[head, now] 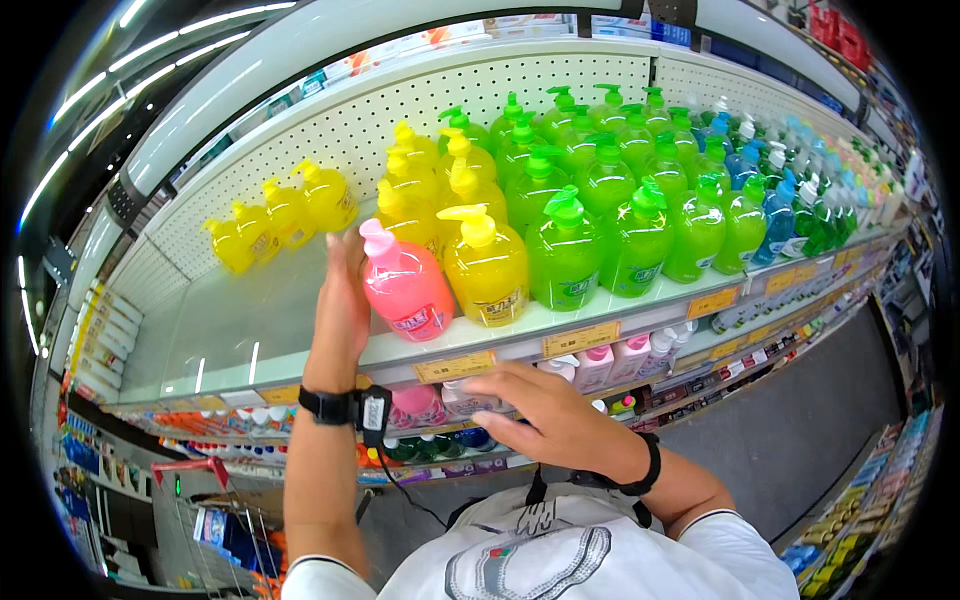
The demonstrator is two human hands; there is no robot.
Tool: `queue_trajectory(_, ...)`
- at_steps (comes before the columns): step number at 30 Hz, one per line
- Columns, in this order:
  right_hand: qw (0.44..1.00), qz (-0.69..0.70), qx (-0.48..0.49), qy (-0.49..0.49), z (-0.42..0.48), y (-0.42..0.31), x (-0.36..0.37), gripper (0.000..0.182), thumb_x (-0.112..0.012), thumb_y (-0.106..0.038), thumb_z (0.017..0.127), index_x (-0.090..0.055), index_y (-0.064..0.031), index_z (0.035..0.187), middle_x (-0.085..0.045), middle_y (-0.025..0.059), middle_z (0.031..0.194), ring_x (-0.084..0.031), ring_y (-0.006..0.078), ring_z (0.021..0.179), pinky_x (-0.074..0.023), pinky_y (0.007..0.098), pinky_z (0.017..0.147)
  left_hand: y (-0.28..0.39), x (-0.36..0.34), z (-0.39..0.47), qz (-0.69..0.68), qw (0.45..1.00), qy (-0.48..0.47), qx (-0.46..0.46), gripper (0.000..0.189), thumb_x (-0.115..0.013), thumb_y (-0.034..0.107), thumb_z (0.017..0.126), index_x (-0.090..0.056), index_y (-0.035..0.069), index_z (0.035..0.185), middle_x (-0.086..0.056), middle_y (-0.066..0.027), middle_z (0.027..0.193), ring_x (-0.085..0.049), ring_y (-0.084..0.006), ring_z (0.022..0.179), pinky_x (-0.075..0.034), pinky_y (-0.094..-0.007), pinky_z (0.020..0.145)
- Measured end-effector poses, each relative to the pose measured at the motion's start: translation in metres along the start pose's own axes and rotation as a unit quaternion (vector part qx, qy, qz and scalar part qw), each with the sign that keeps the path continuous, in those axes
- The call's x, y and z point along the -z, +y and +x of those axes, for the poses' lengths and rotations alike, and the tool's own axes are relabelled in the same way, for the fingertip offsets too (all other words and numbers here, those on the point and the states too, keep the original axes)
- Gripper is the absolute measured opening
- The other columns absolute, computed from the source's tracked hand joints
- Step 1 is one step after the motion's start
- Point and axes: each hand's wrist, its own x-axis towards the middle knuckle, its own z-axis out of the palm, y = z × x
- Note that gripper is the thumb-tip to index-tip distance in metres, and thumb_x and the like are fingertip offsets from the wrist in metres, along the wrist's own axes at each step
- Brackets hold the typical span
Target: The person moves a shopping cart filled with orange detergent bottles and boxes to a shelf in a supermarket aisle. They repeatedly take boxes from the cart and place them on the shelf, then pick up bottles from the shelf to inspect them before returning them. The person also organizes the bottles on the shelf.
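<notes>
My left hand (343,300) is upright with its fingers extended, its palm side facing a pink pump bottle (409,292). Whether it touches the bottle is hard to tell. That bottle stands at the shelf's front edge, left of a yellow pump bottle (486,274). Behind these, more yellow bottles (409,184) form short rows. Below the shelf edge hovers my right hand (559,412), thumb and fingers apart, nothing in it. Green pump bottles (566,255) fill several rows to the right.
Several yellow bottles (289,214) line the pegboard back panel (450,82) at left. Price tags (454,367) run along the shelf lip. Lower shelves hold pink bottles (596,367). A shopping cart with a red handle (191,465) stands at lower left.
</notes>
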Motion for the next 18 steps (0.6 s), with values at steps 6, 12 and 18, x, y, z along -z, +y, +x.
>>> queue_trajectory(6, 0.98, -0.078, 0.185, 0.01, 0.045, 0.017, -0.015, 0.035, -0.072, -0.014, 0.089, -0.062, 0.0023, 0.118, -0.065, 0.0179, 0.118, -0.06, 0.035, 0.112, -0.0501, 0.0436, 0.096, 0.005, -0.008, 0.021, -0.044, 0.995, 0.047, 0.083, 0.076, -0.045, 0.06, 0.104, -0.039, 0.0, 0.15, -0.054, -0.0156, 0.144, -0.059, -0.0232, 0.123, -0.05, -0.0395, 0.102)
queue_trajectory(12, 0.987, -0.077, 0.138, -0.04, 0.071, 0.034, -0.033, 0.034, -0.069, -0.017, 0.09, -0.063, 0.0016, 0.118, -0.067, 0.0193, 0.117, -0.063, 0.0362, 0.11, -0.0508, 0.0442, 0.096, -0.004, 0.005, 0.033, -0.12, 0.983, -0.008, 0.14, 0.058, -0.052, 0.055, 0.103, -0.055, 0.004, 0.131, -0.069, -0.0145, 0.115, -0.07, -0.0246, 0.097, -0.059, -0.0412, 0.085)
queue_trajectory(18, 0.991, -0.059, 0.108, -0.057, 0.077, 0.039, -0.025, 0.033, -0.067, -0.018, 0.093, -0.065, 0.0021, 0.118, -0.068, 0.0198, 0.117, -0.065, 0.0368, 0.109, -0.0519, 0.0445, 0.094, -0.01, 0.0, 0.034, -0.145, 0.978, 0.014, 0.151, 0.051, -0.054, 0.049, 0.104, -0.056, 0.005, 0.129, -0.07, -0.0149, 0.113, -0.071, -0.0257, 0.096, -0.06, -0.0425, 0.084)
